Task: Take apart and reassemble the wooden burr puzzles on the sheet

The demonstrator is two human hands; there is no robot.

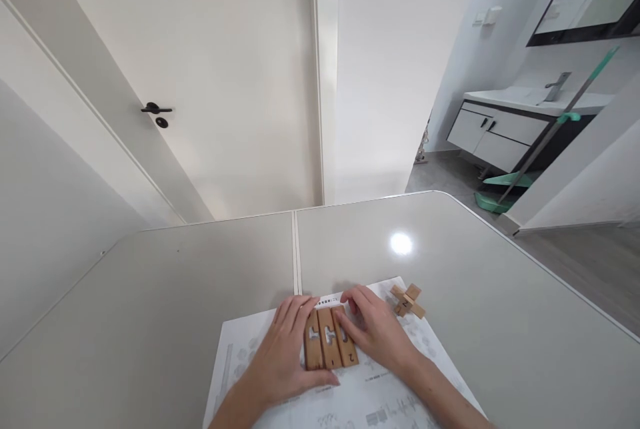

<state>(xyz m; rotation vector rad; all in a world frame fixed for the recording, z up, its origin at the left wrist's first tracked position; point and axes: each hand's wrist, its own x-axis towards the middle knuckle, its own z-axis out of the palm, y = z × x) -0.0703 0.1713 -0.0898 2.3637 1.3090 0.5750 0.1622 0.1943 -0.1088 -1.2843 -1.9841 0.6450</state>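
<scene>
Three notched wooden puzzle pieces (330, 339) lie side by side on a printed instruction sheet (345, 392). The middle one is marked 1 and the right one 2. My left hand (283, 352) is wrapped round the left side of the row, its fingers at the far end and its thumb along the near end. My right hand (377, 329) presses its thumb on the right piece, with the fingers curled beside the far end. Just beyond my right hand rests a cross-shaped wooden puzzle block (407, 301) of interlocked pieces, marked N or 2.
The sheet lies on a glossy grey table (150, 302) with a seam down its middle. Past the table stand a white door (240, 82) and a wall. At right are a sink cabinet (500, 129) and a green broom and dustpan (505, 192).
</scene>
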